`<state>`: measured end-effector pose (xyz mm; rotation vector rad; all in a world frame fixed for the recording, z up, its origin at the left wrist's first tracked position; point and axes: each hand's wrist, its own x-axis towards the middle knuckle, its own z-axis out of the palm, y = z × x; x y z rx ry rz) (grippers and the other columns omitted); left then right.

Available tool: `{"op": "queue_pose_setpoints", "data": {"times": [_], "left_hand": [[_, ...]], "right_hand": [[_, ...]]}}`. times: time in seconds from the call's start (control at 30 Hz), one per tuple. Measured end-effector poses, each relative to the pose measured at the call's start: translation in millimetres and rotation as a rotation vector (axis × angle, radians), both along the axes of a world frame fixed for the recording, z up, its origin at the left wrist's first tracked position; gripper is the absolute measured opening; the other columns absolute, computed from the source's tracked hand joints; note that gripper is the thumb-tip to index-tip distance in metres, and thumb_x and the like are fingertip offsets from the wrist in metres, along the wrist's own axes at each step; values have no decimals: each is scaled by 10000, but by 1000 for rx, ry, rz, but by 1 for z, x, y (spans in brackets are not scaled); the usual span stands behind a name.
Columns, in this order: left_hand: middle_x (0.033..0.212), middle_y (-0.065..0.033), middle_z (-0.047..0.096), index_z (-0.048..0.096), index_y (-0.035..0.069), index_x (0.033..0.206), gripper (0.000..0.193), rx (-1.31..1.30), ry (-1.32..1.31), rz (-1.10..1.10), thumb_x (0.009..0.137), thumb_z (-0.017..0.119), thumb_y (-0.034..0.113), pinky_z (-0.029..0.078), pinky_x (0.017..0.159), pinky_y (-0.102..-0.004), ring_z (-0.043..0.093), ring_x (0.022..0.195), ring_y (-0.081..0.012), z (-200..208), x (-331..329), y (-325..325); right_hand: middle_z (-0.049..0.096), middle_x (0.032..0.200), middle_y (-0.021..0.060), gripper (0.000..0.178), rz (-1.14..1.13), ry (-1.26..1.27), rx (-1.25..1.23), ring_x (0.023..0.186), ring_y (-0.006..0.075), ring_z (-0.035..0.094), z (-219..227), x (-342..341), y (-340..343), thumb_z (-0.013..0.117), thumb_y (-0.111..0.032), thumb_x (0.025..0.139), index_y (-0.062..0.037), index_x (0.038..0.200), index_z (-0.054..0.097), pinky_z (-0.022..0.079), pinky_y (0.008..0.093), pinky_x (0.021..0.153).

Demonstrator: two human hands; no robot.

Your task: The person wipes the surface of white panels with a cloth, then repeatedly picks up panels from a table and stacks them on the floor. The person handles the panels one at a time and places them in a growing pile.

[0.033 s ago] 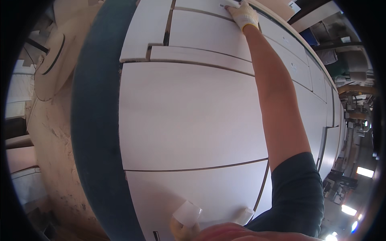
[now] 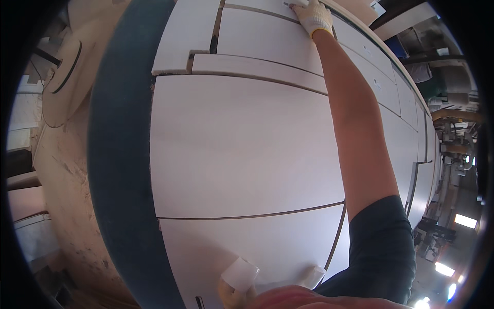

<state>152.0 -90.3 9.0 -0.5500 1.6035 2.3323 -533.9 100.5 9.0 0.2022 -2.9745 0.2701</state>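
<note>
My right arm stretches away across white panels (image 2: 247, 144) laid flat side by side. At the far end my right hand (image 2: 315, 19), in a cream knit glove, rests on a narrow white panel, its thumb stretched out from the other fingers. Beside the thumb tip lies a small pale label (image 2: 287, 4). The fingertips are partly cut off by the upper edge. At the bottom, only a gloved piece of my left hand (image 2: 231, 294) shows, closed around a white paper-like roll (image 2: 240, 273). A second white curled piece (image 2: 314, 277) sticks up to its right.
Dark gaps separate the panels, with small labels (image 2: 377, 82) on some at the right. A dark green table border (image 2: 121, 154) runs along the left. Beyond it is a dusty tan surface (image 2: 67, 170). Machinery and lamps (image 2: 465, 221) stand far right.
The view has shifted slightly, so the far panels sit a little higher. My right hand stays beside the label, and my left hand keeps its place with the white roll.
</note>
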Motion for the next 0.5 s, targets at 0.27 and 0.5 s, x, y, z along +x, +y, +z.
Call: {"op": "queue_pose_setpoints", "data": {"times": [0.27, 0.5], "left_hand": [[1137, -201, 693, 714, -5, 1167, 284, -784, 334, 45, 890, 678, -54, 553, 833, -424, 679, 1010, -372, 2, 3, 18], [1119, -185, 717, 713, -21, 1194, 243, -777, 457, 236, 952, 699, -8, 543, 876, -400, 696, 1017, -319, 22, -20, 19]], "right_hand": [[523, 1519, 177, 574, 91, 1, 131, 1414, 348, 490, 9, 46, -44, 473, -473, 1014, -57, 1388, 599, 446, 449, 1121], [673, 1324, 123, 399, 670, -15, -159, 1215, 324, 627, 67, 284, -113, 604, -263, 975, -41, 1303, 660, 499, 410, 1047]]}}
